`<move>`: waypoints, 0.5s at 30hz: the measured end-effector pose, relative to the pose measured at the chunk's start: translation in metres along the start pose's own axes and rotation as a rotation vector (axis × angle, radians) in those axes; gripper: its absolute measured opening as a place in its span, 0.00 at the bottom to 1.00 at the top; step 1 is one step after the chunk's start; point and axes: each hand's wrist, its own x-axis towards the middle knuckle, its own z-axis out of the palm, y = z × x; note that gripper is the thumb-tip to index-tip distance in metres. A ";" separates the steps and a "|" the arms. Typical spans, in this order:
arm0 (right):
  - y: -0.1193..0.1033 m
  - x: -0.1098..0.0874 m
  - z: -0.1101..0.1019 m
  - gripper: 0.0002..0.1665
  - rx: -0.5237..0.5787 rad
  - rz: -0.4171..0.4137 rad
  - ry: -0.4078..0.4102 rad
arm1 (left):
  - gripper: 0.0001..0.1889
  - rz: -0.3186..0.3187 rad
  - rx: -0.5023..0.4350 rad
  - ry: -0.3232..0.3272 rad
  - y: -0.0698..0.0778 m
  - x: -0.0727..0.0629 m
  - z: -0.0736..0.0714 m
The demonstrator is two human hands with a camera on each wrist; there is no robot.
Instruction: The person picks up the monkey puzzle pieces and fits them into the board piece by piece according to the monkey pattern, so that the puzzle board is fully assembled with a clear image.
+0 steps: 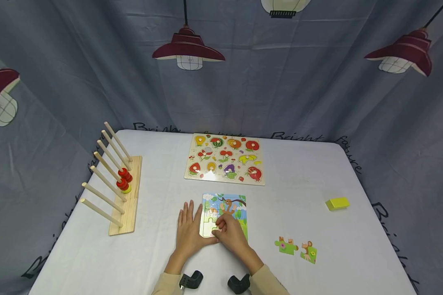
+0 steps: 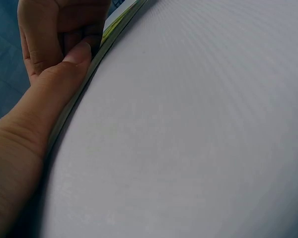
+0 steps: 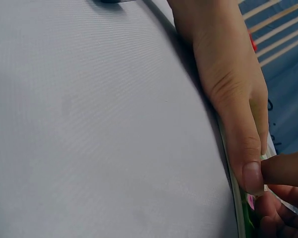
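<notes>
A jigsaw puzzle (image 1: 208, 205) with a monkey picture lies on the white table, its lower left showing pale, outlined spaces. Flat along its left side, my left hand (image 1: 189, 233) has its fingers straight and its thumb against the bottom edge. My right hand (image 1: 233, 235) is over the lower part of the board, fingers curled, pinching a small puzzle piece (image 3: 251, 201). Green and pink show by the fingertips in the right wrist view; the rest of that piece is hidden. Two loose puzzle pieces, one with a flower (image 1: 287, 246) and one with an animal (image 1: 309, 252), lie to the right.
Behind the jigsaw lies a wooden fruit puzzle board (image 1: 225, 159). A wooden peg stand (image 1: 134, 196) with red and yellow rings stands at the left. A yellow block (image 1: 337, 203) sits at the right. Grey-blue curtain (image 1: 243, 94) surrounds the table's back and sides.
</notes>
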 end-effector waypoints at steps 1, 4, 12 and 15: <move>0.000 0.000 0.000 0.13 -0.005 -0.005 -0.003 | 0.63 0.002 -0.001 0.002 0.000 0.000 0.000; 0.000 -0.002 0.000 0.11 -0.036 -0.036 -0.018 | 0.63 0.004 0.002 0.007 -0.001 0.000 0.001; 0.001 -0.011 0.001 0.07 -0.165 -0.117 -0.039 | 0.62 0.006 0.002 0.016 -0.001 -0.001 0.002; 0.002 -0.013 0.001 0.10 -0.198 -0.112 -0.051 | 0.62 0.004 -0.004 0.005 -0.001 -0.001 0.002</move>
